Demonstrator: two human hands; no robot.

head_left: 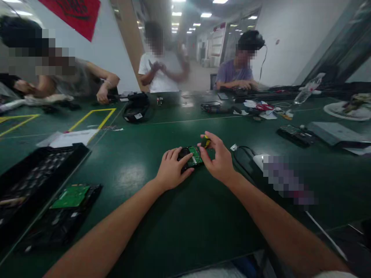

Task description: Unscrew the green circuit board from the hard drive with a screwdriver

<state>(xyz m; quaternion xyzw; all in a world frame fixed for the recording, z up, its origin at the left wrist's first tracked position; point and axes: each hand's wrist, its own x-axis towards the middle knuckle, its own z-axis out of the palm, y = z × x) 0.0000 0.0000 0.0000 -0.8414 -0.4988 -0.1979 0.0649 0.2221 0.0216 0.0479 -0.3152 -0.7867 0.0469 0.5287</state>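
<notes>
A small black hard drive with a green circuit board (196, 154) lies on the green table in front of me. My left hand (175, 168) grips it from the left, fingers over the top and thumb along the near edge. At the drive's right end, my right hand (216, 158) pinches the short yellow-and-black handle of a screwdriver (206, 141) between thumb and fingers. The handle stands roughly upright; its tip is hidden or too small to make out.
Left stand a long black tray (43, 170) and more drives, one with a green board (71, 196). A cable (245, 148) and a pixelated phone-like object (282, 179) lie right. Farther right are another drive (295, 135) and a grey metal box (337, 133). Several people sit opposite.
</notes>
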